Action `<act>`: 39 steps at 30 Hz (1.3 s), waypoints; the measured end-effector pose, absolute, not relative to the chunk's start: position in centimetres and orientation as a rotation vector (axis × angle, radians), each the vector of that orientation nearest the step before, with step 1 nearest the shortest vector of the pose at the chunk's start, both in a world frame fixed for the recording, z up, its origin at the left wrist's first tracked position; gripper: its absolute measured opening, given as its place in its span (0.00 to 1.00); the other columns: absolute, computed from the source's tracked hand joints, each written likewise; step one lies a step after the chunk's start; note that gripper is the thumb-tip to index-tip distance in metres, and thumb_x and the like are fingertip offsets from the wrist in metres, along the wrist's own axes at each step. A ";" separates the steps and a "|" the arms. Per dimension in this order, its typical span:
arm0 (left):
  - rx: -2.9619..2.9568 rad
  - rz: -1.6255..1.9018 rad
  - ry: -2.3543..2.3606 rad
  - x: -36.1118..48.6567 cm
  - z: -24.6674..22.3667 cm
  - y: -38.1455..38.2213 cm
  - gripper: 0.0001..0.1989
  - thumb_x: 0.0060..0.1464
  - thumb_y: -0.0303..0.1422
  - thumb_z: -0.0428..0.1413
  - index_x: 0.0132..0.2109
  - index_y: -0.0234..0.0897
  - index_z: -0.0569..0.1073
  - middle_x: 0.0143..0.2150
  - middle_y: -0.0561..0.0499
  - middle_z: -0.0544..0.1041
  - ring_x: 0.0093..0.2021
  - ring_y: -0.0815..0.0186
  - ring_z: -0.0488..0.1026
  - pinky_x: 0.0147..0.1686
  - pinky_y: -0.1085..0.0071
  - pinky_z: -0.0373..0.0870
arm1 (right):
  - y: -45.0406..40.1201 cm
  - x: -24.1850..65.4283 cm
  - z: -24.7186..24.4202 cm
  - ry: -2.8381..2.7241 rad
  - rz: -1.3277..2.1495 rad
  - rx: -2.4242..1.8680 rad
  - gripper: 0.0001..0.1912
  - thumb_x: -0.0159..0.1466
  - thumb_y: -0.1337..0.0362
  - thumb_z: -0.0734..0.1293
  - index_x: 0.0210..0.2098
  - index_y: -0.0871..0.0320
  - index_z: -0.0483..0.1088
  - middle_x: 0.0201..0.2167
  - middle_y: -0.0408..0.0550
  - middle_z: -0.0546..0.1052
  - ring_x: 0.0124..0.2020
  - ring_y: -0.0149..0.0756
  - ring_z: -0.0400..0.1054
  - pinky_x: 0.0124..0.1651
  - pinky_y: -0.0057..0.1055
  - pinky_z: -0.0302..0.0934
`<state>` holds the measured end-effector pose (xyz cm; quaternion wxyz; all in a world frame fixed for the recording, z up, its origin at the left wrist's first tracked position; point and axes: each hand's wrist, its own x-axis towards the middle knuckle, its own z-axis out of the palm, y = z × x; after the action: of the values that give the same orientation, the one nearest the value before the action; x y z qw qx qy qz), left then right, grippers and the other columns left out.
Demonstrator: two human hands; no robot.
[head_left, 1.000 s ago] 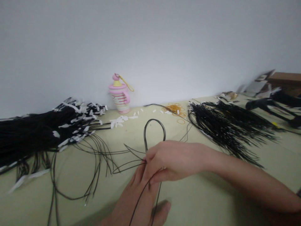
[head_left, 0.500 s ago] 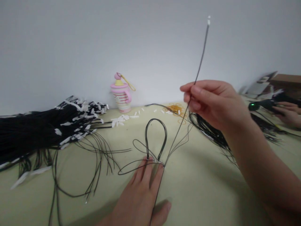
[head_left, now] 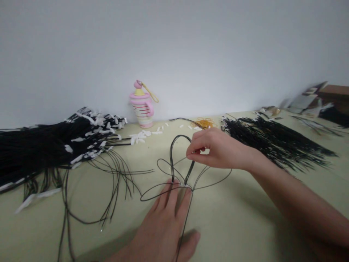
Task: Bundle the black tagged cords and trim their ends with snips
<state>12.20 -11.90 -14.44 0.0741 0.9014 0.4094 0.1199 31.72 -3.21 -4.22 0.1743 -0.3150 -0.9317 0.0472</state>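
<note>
My left hand (head_left: pixel 166 218) lies flat on the table with its fingers stretched out. Its fingertips rest on a whitish joint (head_left: pixel 183 185) where several thin black cords meet. A thick loop of doubled black cord (head_left: pixel 172 156) stands up beyond the fingertips, and thinner loops (head_left: pixel 152 189) spread to both sides. Above the joint, my right hand (head_left: pixel 212 149) is closed in a pinch on a thin black cord (head_left: pixel 180 161), which runs leftward behind the thick loop. The fingers hide the pinched part, and the hand covers the thick loop's right side.
A pile of black cords with white ends (head_left: pixel 40 145) lies at left, loose cords (head_left: pixel 117 171) beside it. White bits (head_left: pixel 140 136), a pink and white cup (head_left: pixel 143 109) and yellow rubber bands (head_left: pixel 203 123) sit near the wall. More black cords (head_left: pixel 267 138) lie at right.
My right hand has come down and left from high up, bringing the cord across the thick loop. My left hand stays in place. The other person's hand at right is out of view.
</note>
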 end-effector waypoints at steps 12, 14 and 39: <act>2.725 0.150 1.243 12.8 -13.2 -12.0 0.32 0.54 0.43 0.50 0.63 0.30 0.59 0.64 0.32 0.58 0.64 0.44 0.54 0.56 0.46 0.59 | -4.1 30.2 -5.1 -2.938 0.121 -1.008 0.11 0.58 0.71 0.61 0.23 0.62 0.72 0.22 0.46 0.70 0.25 0.26 0.59 0.31 0.26 0.50; 2.707 0.095 1.242 12.9 -13.1 -11.7 0.33 0.55 0.42 0.51 0.63 0.29 0.59 0.64 0.31 0.57 0.64 0.42 0.52 0.57 0.45 0.58 | -4.1 30.5 -5.0 -2.934 0.111 -1.008 0.11 0.58 0.72 0.60 0.23 0.62 0.71 0.23 0.46 0.70 0.26 0.27 0.60 0.32 0.26 0.51; 2.672 -0.029 1.252 12.8 -13.5 -11.5 0.34 0.57 0.45 0.47 0.65 0.30 0.54 0.65 0.31 0.55 0.65 0.43 0.48 0.60 0.48 0.50 | -3.9 30.6 -5.2 -2.971 0.164 -0.989 0.12 0.60 0.71 0.60 0.25 0.62 0.73 0.24 0.47 0.72 0.27 0.28 0.62 0.32 0.26 0.52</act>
<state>12.78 -11.55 -13.49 0.0952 0.9013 0.4225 -0.0098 30.60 -3.94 -5.25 0.0029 -0.3154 -0.9475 0.0524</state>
